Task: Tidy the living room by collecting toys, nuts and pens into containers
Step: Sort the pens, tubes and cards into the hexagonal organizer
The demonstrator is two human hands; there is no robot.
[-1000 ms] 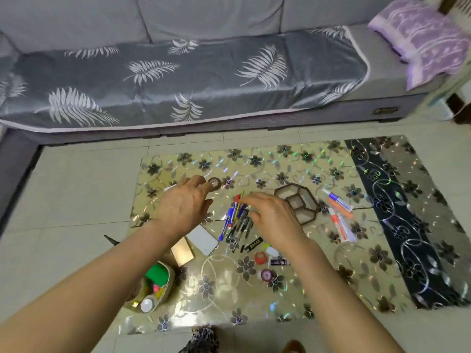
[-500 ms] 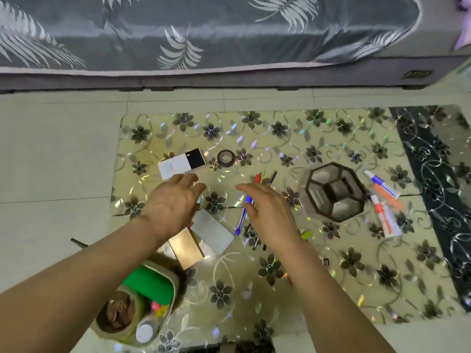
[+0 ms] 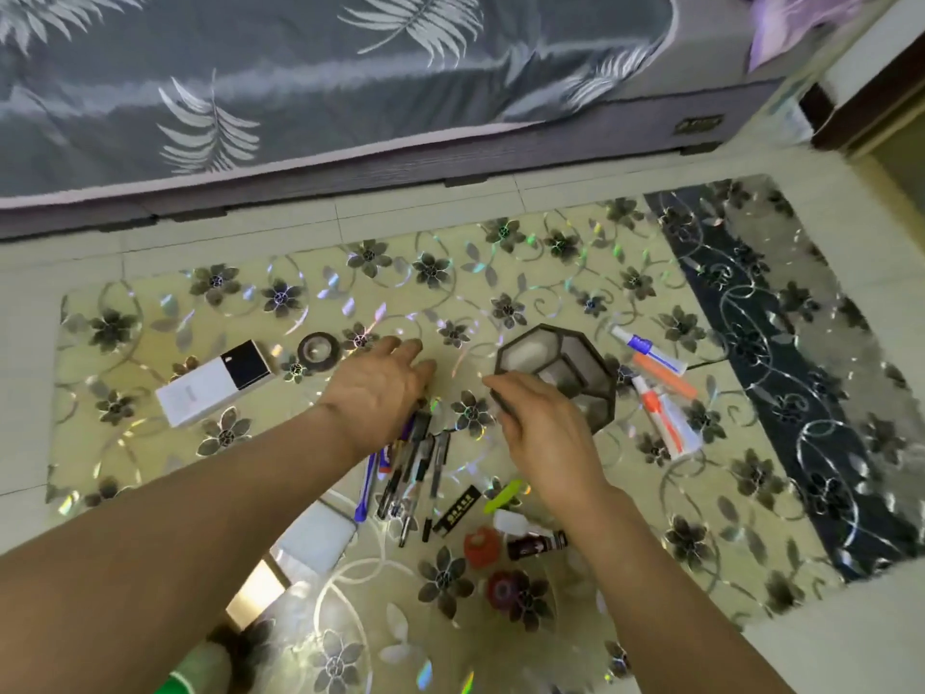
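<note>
White-and-black box (image 3: 215, 383) lies flat near the left edge of the floral mat (image 3: 500, 273), the mat spread on the floor in front of the sofa (image 3: 300, 92). Just right of the box, a dark tape roll (image 3: 318, 349), lying flat. Green cylinder (image 3: 195, 673) pokes in at the bottom-left corner of the mat, mostly cut off. A white card (image 3: 315, 538) and a gold card (image 3: 255, 588) sit partly under the left forearm.

Left hand (image 3: 378, 388) is palm down over the middle of the mat, fingers stretched forward and loosely apart, nothing gripped (fingertips close to the mat, contact unclear). Right under its wrist, the pile of pens (image 3: 410, 473): black, grey, one blue, fanned out toward the near edge, lying on the mat. Black label strip (image 3: 456, 508), yellow-green clip (image 3: 503, 495), red cap (image 3: 481, 545), small dark tube (image 3: 535, 543) and a red roll (image 3: 503, 588) are scattered just right of the pens.

Right hand (image 3: 540, 423) hovers palm down, fingers curled in, pinching something thin and dark at the fingertips (blurred, can't tell what). Just beyond it, the dark octagonal holder (image 3: 555, 373) with inner compartments, upright. Right of that, blue-white and orange-white markers (image 3: 655, 388) lie loose, short of the mat's dark right band.
</note>
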